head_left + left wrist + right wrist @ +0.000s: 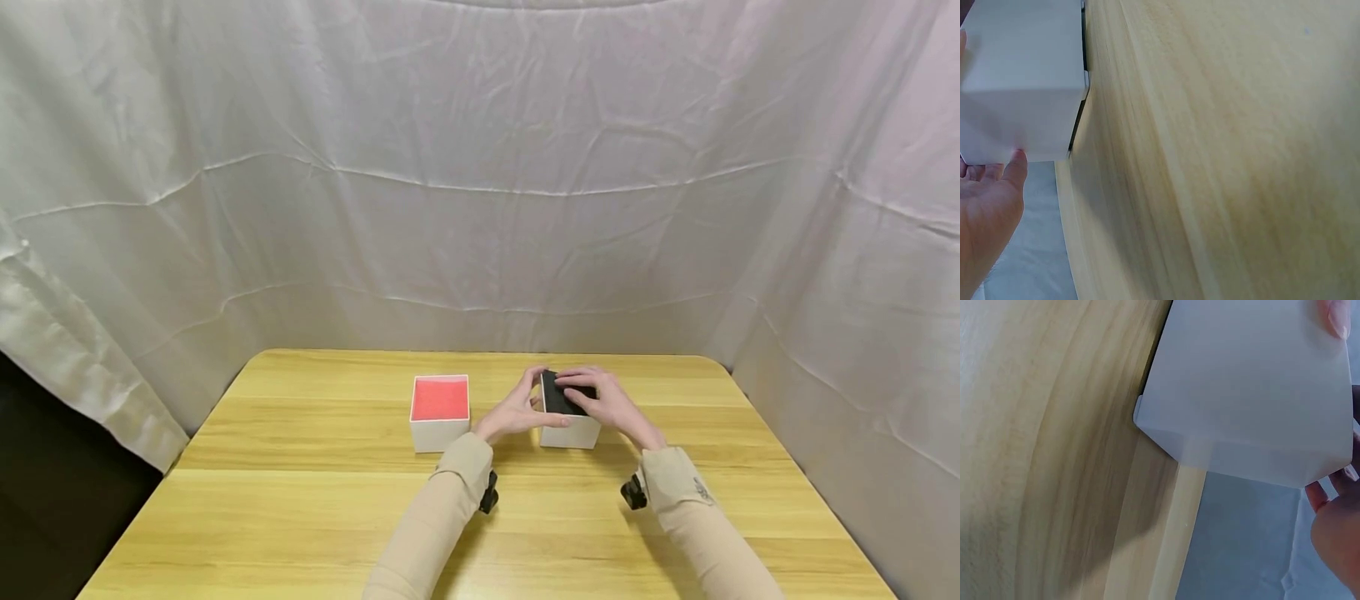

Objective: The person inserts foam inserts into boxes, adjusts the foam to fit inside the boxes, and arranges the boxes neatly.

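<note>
A white box with a black piece in its top stands on the wooden table, right of the middle. My left hand grips the box at its left side, thumb along the front face near the upper edge. In the left wrist view, a fingertip presses the side of the white box. My right hand lies over the top, its fingertips touching the black piece. The right wrist view has the right hand at the rim of the box, partly cut off.
A second white box with a red inside or filling stands left of my left hand. The wooden table meets light curtains at the back and sides. Each wrist wears a small black camera.
</note>
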{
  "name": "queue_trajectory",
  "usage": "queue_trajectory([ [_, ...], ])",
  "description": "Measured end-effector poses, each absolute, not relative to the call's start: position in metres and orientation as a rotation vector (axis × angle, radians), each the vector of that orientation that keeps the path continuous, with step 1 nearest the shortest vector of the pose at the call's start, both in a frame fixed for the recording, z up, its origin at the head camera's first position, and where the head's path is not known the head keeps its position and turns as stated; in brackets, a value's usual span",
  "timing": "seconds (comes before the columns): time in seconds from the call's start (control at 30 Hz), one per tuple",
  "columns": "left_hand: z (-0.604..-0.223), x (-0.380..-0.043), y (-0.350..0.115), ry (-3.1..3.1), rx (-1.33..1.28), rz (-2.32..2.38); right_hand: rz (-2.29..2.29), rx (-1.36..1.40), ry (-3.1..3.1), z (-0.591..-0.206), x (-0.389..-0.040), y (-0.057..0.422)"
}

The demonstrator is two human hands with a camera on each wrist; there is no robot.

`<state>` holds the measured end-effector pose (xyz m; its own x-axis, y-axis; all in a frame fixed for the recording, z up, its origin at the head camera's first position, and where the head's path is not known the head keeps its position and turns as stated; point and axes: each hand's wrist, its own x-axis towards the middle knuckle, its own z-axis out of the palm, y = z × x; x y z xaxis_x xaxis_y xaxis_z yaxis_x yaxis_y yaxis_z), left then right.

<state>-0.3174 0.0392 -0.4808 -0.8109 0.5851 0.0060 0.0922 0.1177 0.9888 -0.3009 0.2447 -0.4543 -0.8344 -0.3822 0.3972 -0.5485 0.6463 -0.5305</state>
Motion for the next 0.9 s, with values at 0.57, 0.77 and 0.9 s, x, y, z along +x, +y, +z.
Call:
queue_trajectory([
  [0.57, -0.4811, -0.3174, 0.0378, 2.02, 0.666, 1.724, 0.73, 0.825, -2.704, -0.4561, -0.2992, 0.242],
  [0.77, -0.481, -0.3183, 0.0382, 2.051, 0.677, 1.7, 0.681, 0.817, -2.729, -0.4573, -0.2985, 0.2412],
  [0.9, -0.481, -0.3184, 0.0382, 2.056, 0.68, 1.697, 0.688, 0.815, -2.698, -0.4589, -0.299, 0.2417],
])
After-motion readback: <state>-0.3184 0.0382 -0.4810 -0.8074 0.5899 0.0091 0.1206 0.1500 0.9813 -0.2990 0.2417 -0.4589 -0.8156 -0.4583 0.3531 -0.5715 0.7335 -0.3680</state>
